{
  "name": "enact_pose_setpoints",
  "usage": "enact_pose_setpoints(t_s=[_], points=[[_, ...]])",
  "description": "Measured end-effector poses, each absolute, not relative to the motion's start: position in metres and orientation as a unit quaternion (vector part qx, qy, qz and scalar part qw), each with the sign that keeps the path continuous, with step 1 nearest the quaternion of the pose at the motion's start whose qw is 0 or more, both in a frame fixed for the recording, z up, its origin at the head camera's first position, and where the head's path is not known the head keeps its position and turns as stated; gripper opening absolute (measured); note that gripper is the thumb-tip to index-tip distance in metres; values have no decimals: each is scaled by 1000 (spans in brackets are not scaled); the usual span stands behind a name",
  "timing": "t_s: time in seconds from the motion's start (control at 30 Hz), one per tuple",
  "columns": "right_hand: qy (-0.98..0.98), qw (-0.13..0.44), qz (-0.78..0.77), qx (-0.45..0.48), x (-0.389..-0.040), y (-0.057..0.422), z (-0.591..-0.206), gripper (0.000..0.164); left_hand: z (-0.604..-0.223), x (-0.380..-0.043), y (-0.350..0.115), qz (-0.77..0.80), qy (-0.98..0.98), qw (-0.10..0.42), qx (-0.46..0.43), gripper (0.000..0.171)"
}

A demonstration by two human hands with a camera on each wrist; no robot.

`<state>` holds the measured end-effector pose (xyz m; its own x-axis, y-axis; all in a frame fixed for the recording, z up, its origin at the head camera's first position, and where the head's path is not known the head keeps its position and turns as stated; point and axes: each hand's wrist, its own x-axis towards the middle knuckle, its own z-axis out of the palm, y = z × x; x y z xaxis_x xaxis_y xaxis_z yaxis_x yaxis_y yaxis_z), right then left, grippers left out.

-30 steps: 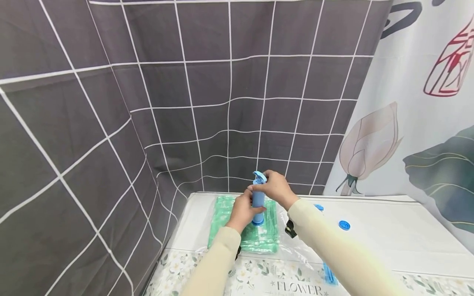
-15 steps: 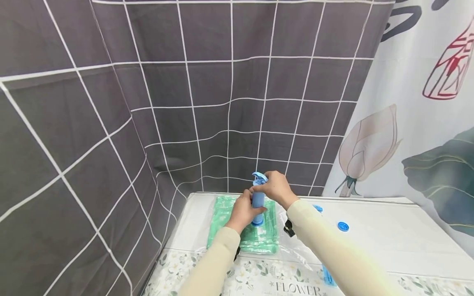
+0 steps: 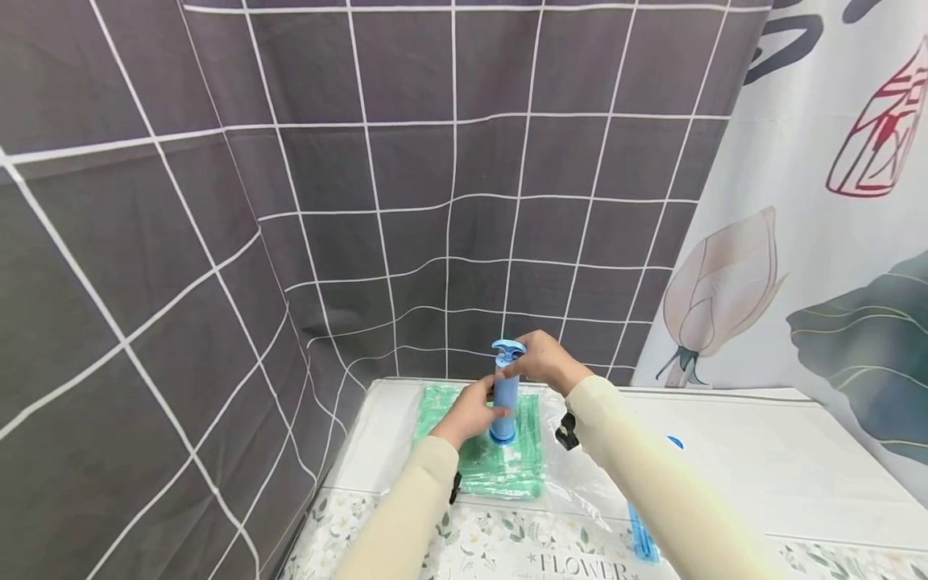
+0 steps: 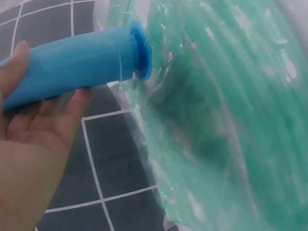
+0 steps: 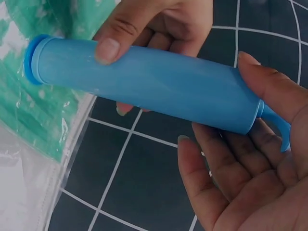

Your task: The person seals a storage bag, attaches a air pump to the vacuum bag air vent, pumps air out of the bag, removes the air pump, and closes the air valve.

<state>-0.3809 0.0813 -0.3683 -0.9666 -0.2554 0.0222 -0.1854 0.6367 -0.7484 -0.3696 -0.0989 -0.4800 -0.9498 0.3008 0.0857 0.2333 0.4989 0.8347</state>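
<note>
A light blue hand pump stands upright on a green folded item inside a clear plastic bag. Its darker blue base ring meets the bag. My left hand holds the barrel around its middle, thumb on one side and fingers on the other. Higher up, my right hand grips the pump's top end just under the T-shaped handle. In the right wrist view its thumb lies on the barrel and its fingers curl beneath.
Right of the bag, a round blue cap shows partly past the right sleeve. A blue plastic strip lies near the front. The white table backs onto a dark gridded curtain.
The pump's handle has turned, now showing broadside. My left hand has shifted slightly left and loosened around the barrel. The right forearm now covers more of the cap and a blue piece behind.
</note>
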Motion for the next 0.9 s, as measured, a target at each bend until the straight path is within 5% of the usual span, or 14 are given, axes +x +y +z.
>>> enact_pose_setpoints(t_s=[0.4, 0.67, 0.9], points=[[859, 65, -500, -88, -376, 83, -385, 27, -493, -365, -94, 501, 857, -13, 121, 69], [832, 67, -549, -51, -365, 80, -395, 77, -492, -361, -86, 462, 877, -71, 113, 67], [894, -13, -444, -58, -362, 74, -394, 86, -497, -361, -77, 391, 906, -127, 100, 55]])
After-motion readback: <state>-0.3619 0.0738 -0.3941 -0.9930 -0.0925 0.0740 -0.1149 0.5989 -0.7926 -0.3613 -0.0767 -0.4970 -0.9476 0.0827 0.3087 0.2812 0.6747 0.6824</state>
